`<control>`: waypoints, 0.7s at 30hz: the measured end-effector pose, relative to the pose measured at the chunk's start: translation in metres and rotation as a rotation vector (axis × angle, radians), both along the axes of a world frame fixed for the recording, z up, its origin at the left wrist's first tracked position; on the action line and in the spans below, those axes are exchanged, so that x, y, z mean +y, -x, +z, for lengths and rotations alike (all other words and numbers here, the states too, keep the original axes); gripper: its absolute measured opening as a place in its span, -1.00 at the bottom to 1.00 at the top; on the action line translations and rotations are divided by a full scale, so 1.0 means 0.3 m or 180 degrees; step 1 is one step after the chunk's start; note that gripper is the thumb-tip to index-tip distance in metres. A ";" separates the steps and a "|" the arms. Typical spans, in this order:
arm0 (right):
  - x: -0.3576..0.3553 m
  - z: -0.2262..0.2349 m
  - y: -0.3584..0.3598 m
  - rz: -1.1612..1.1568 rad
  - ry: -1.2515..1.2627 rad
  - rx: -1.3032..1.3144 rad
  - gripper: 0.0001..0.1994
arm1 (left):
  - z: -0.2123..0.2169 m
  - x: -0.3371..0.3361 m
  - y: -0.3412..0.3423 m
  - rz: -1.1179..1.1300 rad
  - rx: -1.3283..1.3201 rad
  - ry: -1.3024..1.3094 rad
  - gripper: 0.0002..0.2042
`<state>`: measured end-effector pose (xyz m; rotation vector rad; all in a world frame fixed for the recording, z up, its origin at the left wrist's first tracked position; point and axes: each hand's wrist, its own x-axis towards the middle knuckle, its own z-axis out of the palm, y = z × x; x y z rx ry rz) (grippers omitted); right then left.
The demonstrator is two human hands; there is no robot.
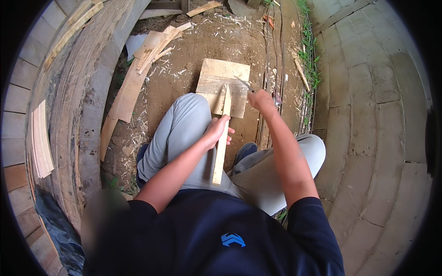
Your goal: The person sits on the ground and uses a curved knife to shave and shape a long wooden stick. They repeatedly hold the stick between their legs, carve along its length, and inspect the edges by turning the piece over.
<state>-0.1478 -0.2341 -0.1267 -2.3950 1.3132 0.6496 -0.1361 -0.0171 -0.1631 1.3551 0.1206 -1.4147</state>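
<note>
The person sat crouched over bare brown earth, the left hand [218, 130] clenched around the middle of a long, narrow pale wooden stake [222, 138]. The stake stood tilted, its tapered upper end resting on a flat square pale wooden board [216, 76] that lay on the ground just ahead of the knees, its lower end running back between the grey trouser legs. The right hand [260, 99] was closed around the handle of a thin metal blade [244, 83], whose tip hung over the board, near the stake's tapered end.

The blade worked close to the holding hand and above the knees, so a glancing stroke off the grain could have run down the stake toward the fingers or a leg. The stake rested only on its point, and a hard stroke could have made it skid off the board.

The blade was small and partly blurred, so its kind and edge could not be made out. The right hand hid the handle. Pale wood shavings [172, 69] and loose planks [147, 53] lay scattered over the earth; the fisheye bent the concrete paving [368, 115] at the right.
</note>
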 end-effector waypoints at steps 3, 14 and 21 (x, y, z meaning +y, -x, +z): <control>-0.078 0.081 0.043 0.0241 0.0135 -0.0075 -0.46 | -0.006 -0.008 0.024 -0.0133 0.0043 0.0138 -0.54; 0.154 0.255 0.340 0.1316 0.0303 -0.0143 -0.58 | -0.036 0.026 0.162 0.0209 0.0556 -0.0018 -0.65; 0.191 0.168 0.367 0.1271 0.0277 -0.0046 -0.57 | -0.058 0.009 0.163 0.0240 0.0528 -0.0112 -0.64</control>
